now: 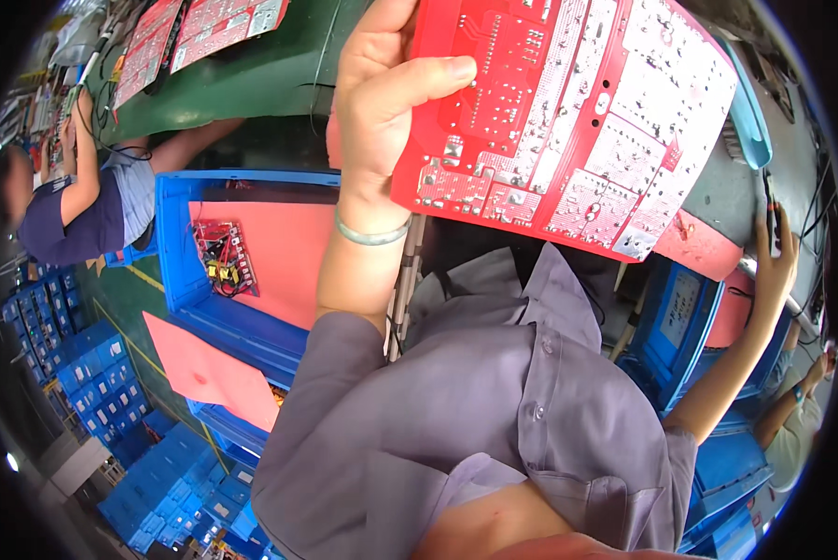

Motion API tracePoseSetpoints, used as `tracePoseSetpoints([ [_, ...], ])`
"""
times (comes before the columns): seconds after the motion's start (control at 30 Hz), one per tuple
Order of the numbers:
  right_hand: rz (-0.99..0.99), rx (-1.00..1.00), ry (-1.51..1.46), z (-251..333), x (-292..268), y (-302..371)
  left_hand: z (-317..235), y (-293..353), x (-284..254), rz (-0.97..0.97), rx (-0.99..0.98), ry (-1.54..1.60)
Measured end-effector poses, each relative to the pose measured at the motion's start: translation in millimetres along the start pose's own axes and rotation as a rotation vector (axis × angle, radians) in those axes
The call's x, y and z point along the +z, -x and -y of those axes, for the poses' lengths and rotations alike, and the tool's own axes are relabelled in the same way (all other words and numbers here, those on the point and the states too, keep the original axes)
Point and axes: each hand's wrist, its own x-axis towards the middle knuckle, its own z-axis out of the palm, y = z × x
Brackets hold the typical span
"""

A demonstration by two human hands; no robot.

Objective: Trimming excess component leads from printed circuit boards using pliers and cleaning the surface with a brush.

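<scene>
- Here, nearest, the wearer's grey shirt [466,373] spreads below the red board [568,121].
- The board is held up tilted, solder side toward the camera.
- At the board's left edge, the left hand [386,98] is closed on it, thumb flat on the solder side, the other fingers mostly hidden; a bangle [372,235] circles the wrist.
- Well right of the board, the right hand [779,257] is curled round a slim tool [774,229], whose kind I cannot tell.
- Just right of the board lies a light blue tray [747,103].
- Left of and below the board stands a blue bin [181,247], holding a pink sheet [288,247] and a small circuit [223,263] with yellow parts.
- Further up and left of the board, two red panels [228,30] lie on the green worktop [223,105].
- Beyond, far left of the board, is a co-worker [78,210] in a dark top.
- Farther off, low to the board's left, blue crates [88,369] stand stacked.
</scene>
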Motion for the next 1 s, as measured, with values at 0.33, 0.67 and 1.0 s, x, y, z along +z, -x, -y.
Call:
tracePoseSetpoints([
  [0.33, -0.231, -0.429, -0.137, 107, -6, -62, 4, -4, -23, -0.001, -0.127, -0.008],
  [0.67, -0.149, -0.333, -0.532, 117, -32, -74, -2, -10, -5, -0.080, -0.250, -0.110],
  [1.0, 0.403, -1.016, -0.359, 244, -73, 29, 0, -9, -13, -0.054, -0.207, -0.043],
])
